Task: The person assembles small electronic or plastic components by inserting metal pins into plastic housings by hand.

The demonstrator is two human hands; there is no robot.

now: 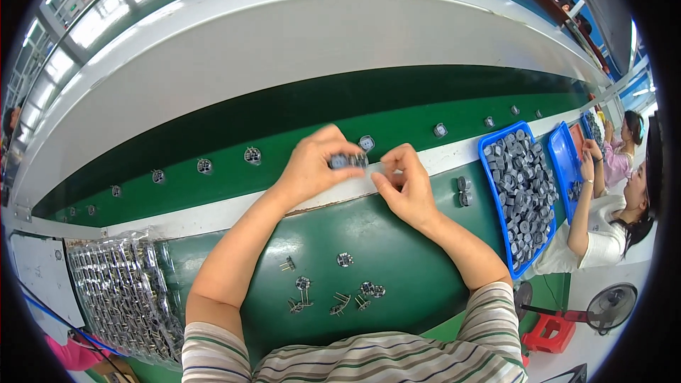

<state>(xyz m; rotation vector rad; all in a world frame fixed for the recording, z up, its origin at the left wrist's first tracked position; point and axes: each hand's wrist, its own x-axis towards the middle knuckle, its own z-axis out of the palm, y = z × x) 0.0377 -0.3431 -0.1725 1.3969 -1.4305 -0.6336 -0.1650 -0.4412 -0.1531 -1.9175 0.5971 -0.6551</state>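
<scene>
Over the front rail of the belt, my left hand [317, 168] is closed on a small grey round housing [347, 161], blurred, with a dark part at its right end. Close to its right, my right hand [406, 186] has loosely curled fingers with the thumb apart, and nothing shows between them. Just behind the hands, another grey housing [366, 143] sits on the green belt. On the worktop below my hands lie several small round circuit boards with pins, among them one board [345, 259] lying flat.
A blue tray [512, 273] full of grey housings stands right, with a few loose housings [464, 191] beside it. Clear plastic trays of pinned boards [120, 291] lie left. More housings line the green belt [305, 128]. A co-worker [592, 220] sits right, near a fan [611, 308].
</scene>
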